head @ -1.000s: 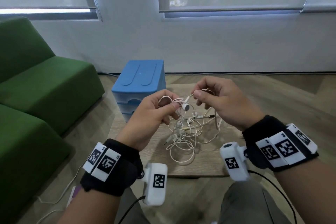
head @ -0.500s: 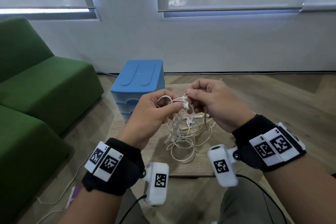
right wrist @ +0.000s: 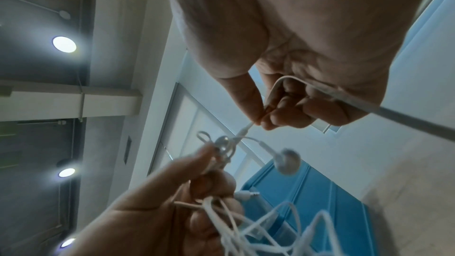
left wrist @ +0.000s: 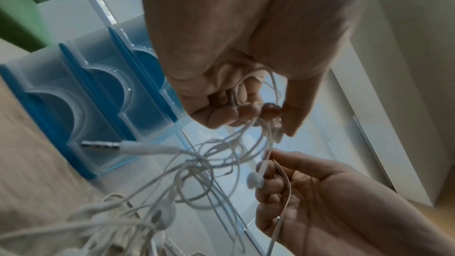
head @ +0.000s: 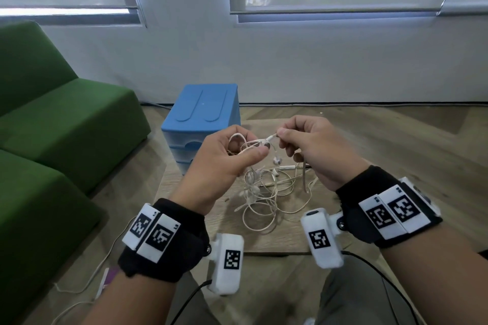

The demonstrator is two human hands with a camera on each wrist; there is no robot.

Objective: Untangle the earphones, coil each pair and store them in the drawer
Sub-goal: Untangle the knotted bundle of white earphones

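The task looks to be at its first stage, by my reading; the white earphones [head: 264, 187] are one tangle, no pair is freed or coiled, and none is stored; the blue drawer unit [head: 203, 113] stands at the far left corner of the low wooden table [head: 298, 240], and its drawer fronts look closed in the left wrist view. All of the untangling, the coiling and the storing is left to do.

The left hand [head: 227, 163] is curled round a bunch of cable loops, thumb pressed on them near an earbud; the right hand [head: 311, 150] pinches a thin cable end between thumb and forefinger, its other fingers curled round a further strand that hangs down from the palm. The two hands are close together, held above the table in front of the drawer unit; the short stretch of cable between them runs roughly left to right, rising slightly toward the right hand.

The bulk of the tangle hangs from the left hand down to the table, so its long axis is near vertical, ending in loose loops lying on the wood; one earbud [right wrist: 286, 163] dangles just below the right hand's pinch; a jack plug [left wrist: 103, 145] sticks out sideways from the bundle, pointing toward the drawer unit.
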